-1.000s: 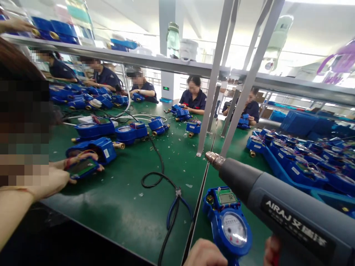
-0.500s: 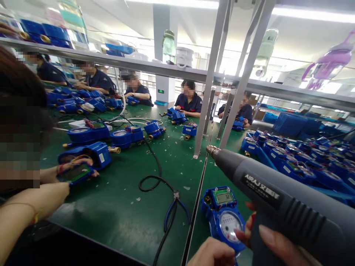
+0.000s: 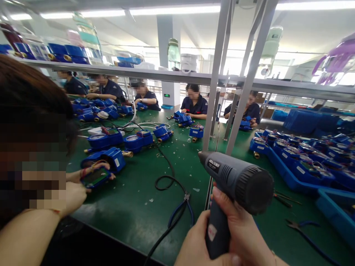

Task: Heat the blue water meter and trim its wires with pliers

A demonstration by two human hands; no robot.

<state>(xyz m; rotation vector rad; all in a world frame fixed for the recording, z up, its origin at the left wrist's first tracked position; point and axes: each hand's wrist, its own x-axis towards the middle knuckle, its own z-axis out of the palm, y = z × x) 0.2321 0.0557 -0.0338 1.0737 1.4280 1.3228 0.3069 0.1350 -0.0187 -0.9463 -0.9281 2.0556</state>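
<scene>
My right hand [image 3: 241, 229] is wrapped round the handle of a grey heat gun [image 3: 235, 179]. The gun's nozzle points left and away, over the green bench top [image 3: 130, 199]. My left hand [image 3: 192, 242] lies against the lower left of the handle, its fingers hidden. The hands and gun cover whatever lies on the bench under them.
Blue-handled pliers [image 3: 180, 214] and a black cable [image 3: 166, 181] lie left of the gun. A co-worker's hand [image 3: 73, 195] at left holds a blue part [image 3: 95, 177]. Blue meters [image 3: 138, 140] dot the bench, blue trays [image 3: 299, 166] sit right, slanted posts [image 3: 215, 92] stand ahead, and more pliers [image 3: 302, 223] lie to the right.
The heat gun has swung from pointing up-left across the view to end-on in front of me. The blue meter seen below it earlier is now hidden. The view has tilted slightly.
</scene>
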